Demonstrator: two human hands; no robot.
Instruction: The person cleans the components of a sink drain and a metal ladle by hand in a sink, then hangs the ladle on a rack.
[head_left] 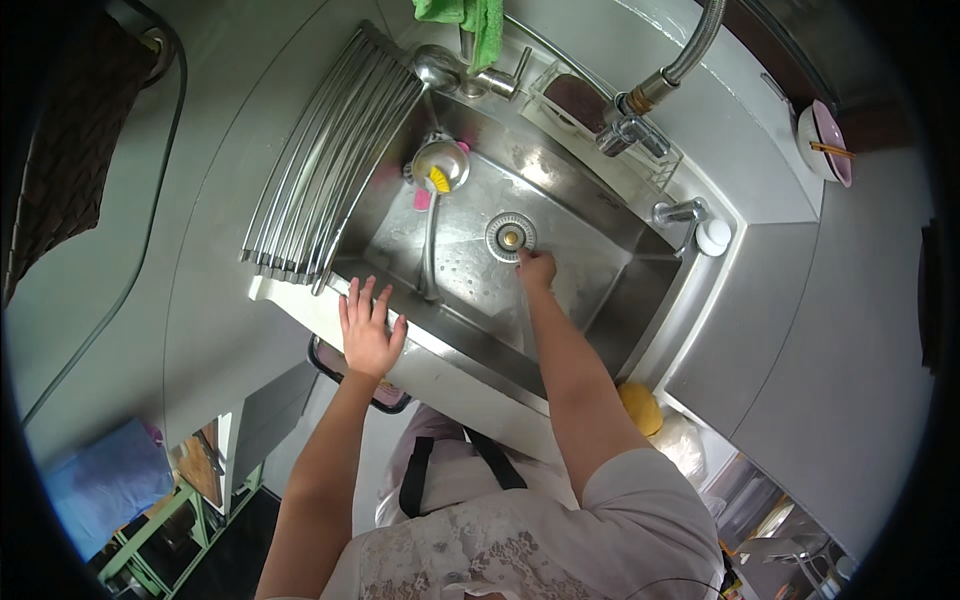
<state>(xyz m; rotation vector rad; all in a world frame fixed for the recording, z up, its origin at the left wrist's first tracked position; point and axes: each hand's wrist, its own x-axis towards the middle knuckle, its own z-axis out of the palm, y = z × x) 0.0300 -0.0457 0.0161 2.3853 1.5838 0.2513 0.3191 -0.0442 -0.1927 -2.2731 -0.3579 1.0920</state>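
Note:
My left hand [371, 333] lies open on the front edge of the sink, fingers spread. My right hand [537, 270] reaches down into the stainless steel sink [465, 310]. Its fingers are curled together at the near right rim of the round drain strainer [511, 238], which has a brass-coloured knob at its centre. Whatever those fingers may hold is hidden. To the left in the basin rests a round metal ladle-like utensil [450, 160], its long pale handle pointing toward me. Yellow bristles [439, 179] and pink pieces [422, 200] show at it.
A roll-up metal drying rack [320, 160] covers the sink's left side, with a metal ladle [437, 68] at its far end. Behind the basin stand a faucet [495, 82], a green cloth [485, 30] and a hanging spray head [628, 132]. A bowl [820, 140] with chopsticks sits far right.

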